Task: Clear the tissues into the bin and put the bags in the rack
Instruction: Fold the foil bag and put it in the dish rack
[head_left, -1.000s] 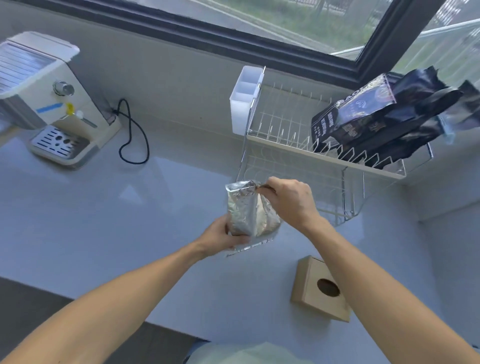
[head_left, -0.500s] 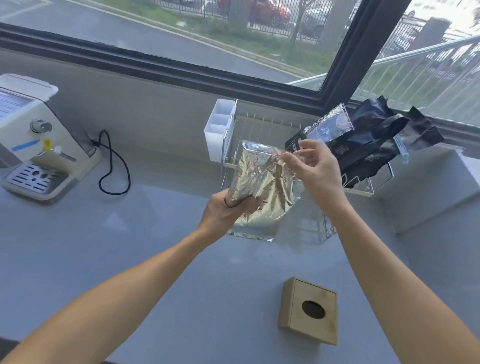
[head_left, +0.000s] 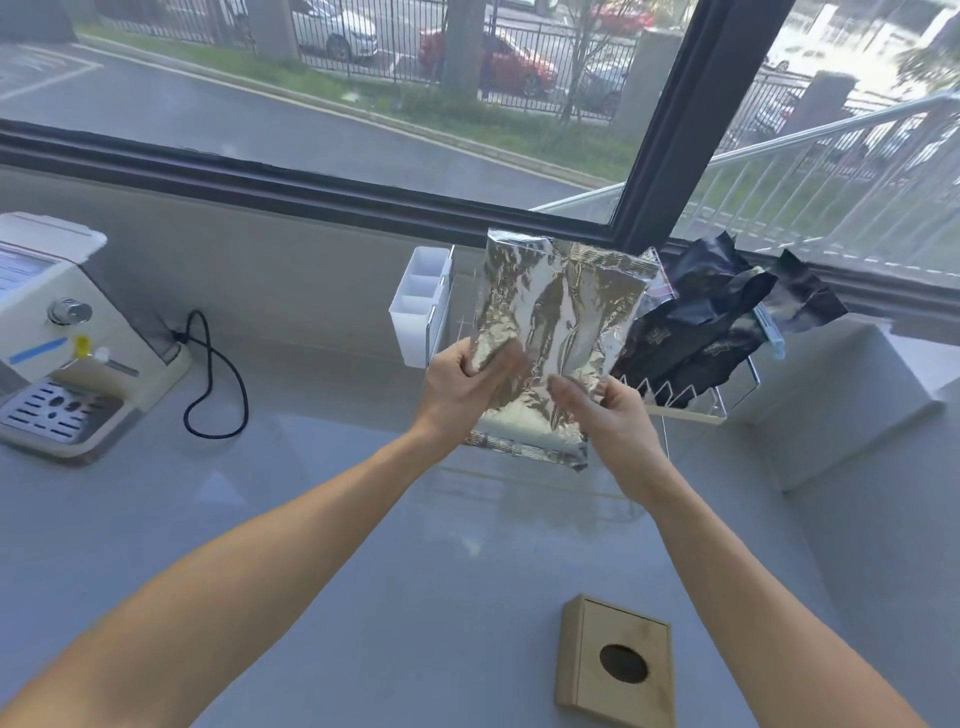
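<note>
Before rack (head_left: 691, 410), both hands' grip on foil bag (head_left: 561, 322)

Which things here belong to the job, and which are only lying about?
Job: silver foil bag, held by left hand and right hand; dark bags; wire rack.
Lying about: coffee machine; black cable; wooden box; white caddy.

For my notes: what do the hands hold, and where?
Both grip the silver foil bag: left hand at its left edge, right hand at its lower right part.

Cream coffee machine (head_left: 62, 332), black cord (head_left: 218, 379), wooden tissue box (head_left: 615, 662)
</note>
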